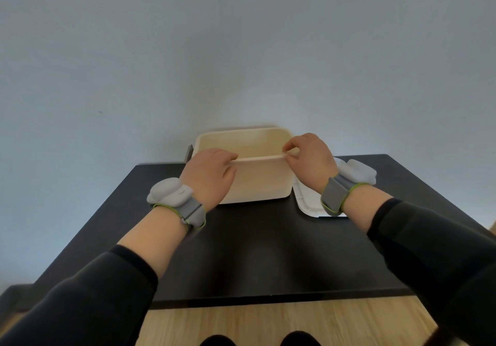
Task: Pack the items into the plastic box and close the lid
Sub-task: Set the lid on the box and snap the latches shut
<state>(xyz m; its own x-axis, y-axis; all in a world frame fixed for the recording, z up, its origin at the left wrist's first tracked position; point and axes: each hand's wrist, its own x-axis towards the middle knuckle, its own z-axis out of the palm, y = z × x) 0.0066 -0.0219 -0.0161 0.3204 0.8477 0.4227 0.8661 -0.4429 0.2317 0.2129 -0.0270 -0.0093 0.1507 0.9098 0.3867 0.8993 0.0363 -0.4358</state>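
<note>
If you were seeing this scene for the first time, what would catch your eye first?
The open cream plastic box at the far middle of the black table, with both bare hands gripping its near rim: the left hand at its left corner, the right hand pinching near the right. A white lid lies flat just right of the box.

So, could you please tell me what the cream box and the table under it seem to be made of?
The box looks like smooth matte plastic: thin even walls, rounded moulded corners. The table has a black, slightly glossy top with soft reflections, perhaps laminate or painted wood; the pictures leave that open.
</note>
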